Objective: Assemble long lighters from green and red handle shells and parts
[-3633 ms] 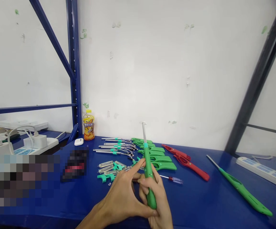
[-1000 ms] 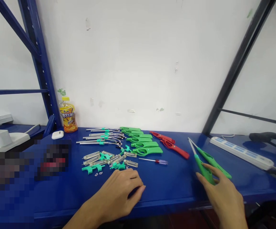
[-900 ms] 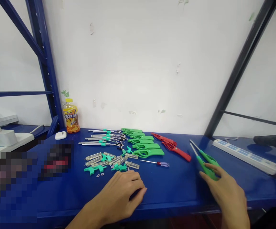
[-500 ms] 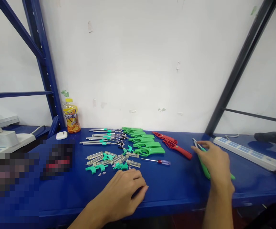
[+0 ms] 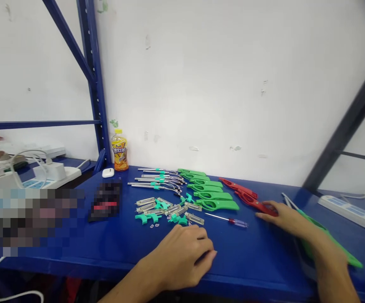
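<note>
A red handle sits by the right hand's fingers.
It points away from those fingers, back and left, with its near end between them; I can't tell if they grip it. The second red handle lies just past it, and the screwdriver to their left. The left hand is farther off, resting curled on the bench, nothing seen in it.

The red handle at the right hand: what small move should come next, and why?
Probably close the right hand on that red handle: thumb and fingers already lie about its near end, though I can't tell whether they grip it yet.
</note>
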`<state>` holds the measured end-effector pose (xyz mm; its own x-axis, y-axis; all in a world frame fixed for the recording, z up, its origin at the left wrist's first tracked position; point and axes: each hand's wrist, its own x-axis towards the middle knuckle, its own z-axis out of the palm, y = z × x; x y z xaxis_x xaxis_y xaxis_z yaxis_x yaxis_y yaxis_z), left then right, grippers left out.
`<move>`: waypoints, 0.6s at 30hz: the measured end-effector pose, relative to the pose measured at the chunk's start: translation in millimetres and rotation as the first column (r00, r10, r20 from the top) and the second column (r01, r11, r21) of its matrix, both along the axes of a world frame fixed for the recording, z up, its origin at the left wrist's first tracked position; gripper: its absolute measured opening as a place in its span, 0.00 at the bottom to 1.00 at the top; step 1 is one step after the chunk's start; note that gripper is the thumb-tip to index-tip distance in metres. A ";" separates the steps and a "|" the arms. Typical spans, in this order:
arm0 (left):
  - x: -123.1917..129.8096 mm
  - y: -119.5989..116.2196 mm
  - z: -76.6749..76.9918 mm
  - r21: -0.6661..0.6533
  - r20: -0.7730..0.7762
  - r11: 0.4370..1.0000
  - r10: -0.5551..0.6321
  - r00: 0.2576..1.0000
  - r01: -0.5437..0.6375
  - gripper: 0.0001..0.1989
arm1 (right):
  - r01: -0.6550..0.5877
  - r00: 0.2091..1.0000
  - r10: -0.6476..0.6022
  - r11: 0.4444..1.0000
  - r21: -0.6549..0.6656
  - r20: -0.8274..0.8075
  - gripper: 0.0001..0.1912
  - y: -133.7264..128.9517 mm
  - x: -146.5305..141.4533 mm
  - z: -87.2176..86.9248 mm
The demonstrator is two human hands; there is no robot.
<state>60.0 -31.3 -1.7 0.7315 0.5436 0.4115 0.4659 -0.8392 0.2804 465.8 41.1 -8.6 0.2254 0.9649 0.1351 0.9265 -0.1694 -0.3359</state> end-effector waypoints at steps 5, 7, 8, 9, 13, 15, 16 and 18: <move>2.1 -0.4 -0.3 -0.016 -0.023 1.000 0.005 1.000 -0.005 0.10 | -0.066 0.995 0.071 0.995 0.069 -0.065 0.33 -1.3 8.4 -9.8; 2.4 -3.0 4.8 -0.028 -0.029 1.000 -0.001 1.000 0.001 0.11 | -0.071 0.993 0.078 0.994 0.082 -0.091 0.32 -1.8 10.7 -10.3; 1.1 -4.1 9.7 -0.037 -0.033 0.999 -0.011 0.999 0.009 0.10 | -0.066 0.992 0.075 0.994 0.086 -0.103 0.30 -2.2 11.8 -10.4; -1.5 -4.3 16.4 -0.052 -0.038 0.999 -0.017 0.999 0.015 0.10 | -0.062 0.991 0.072 0.994 0.089 -0.113 0.29 -2.5 12.8 -10.5; -30.0 17.3 53.9 -0.101 -0.066 0.989 0.101 0.993 -0.107 0.08 | -0.055 0.987 0.069 0.994 0.094 -0.146 0.29 -3.0 16.2 -12.1; -52.3 45.5 70.4 -0.086 -0.109 0.966 0.232 0.967 -0.242 0.09 | -0.053 0.986 0.067 0.994 0.092 -0.153 0.31 -2.3 17.2 -13.1; -63.6 62.5 76.2 -0.078 -0.145 0.946 0.301 0.943 -0.314 0.08 | -0.054 0.986 0.067 0.994 0.091 -0.153 0.33 -1.9 17.3 -13.3; -82.8 96.9 81.6 -0.065 -0.228 0.904 0.400 0.888 -0.423 0.07 | -0.060 0.986 0.073 0.994 0.089 -0.151 0.35 -1.1 16.9 -12.9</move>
<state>-22.9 65.6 79.9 0.4932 0.8471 0.1978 0.8194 -0.5288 0.2214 482.7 39.9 -21.5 0.1851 0.9652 0.1850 0.8710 -0.0739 -0.4858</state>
